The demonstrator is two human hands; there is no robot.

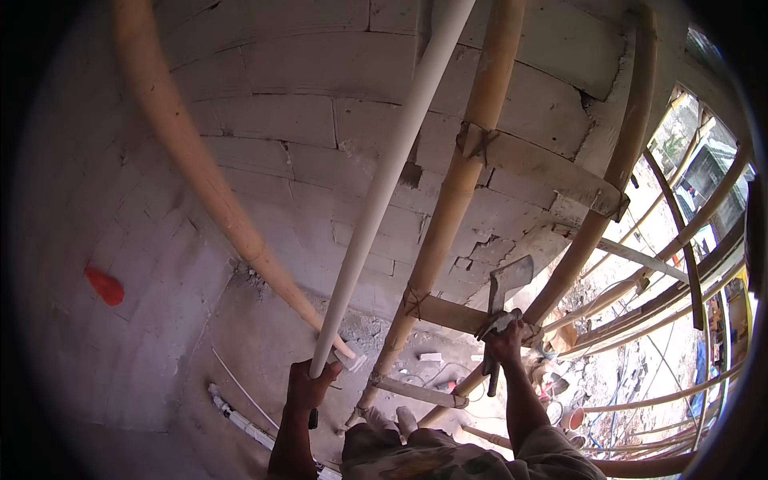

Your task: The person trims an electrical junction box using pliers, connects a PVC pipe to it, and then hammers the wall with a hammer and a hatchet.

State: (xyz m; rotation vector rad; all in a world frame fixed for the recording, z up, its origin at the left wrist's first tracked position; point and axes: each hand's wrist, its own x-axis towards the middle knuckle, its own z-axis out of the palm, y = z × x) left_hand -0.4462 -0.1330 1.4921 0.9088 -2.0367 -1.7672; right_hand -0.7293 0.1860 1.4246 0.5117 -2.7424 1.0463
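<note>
A long white pipe (384,180) slants up past the wall, and its lower end is in my left hand (308,388), with the fingers wrapped round it. My right hand (506,340) is closed round a hatchet (510,278) with a broad, pale, dirty blade pointing up and a dark handle below. That hand is beside a wooden rung of the bamboo ladder (446,212); whether it touches the rung is hard to tell. My feet (392,420) appear low down near the bottom rung.
A thick bamboo pole (216,204) leans left of the pipe. Behind stands a grey block wall (288,120) with cracks and gaps. Something red (104,286) is on the left wall. Pipes (240,420) lie on the floor. At right, bamboo scaffolding (680,240) crosses a bright opening.
</note>
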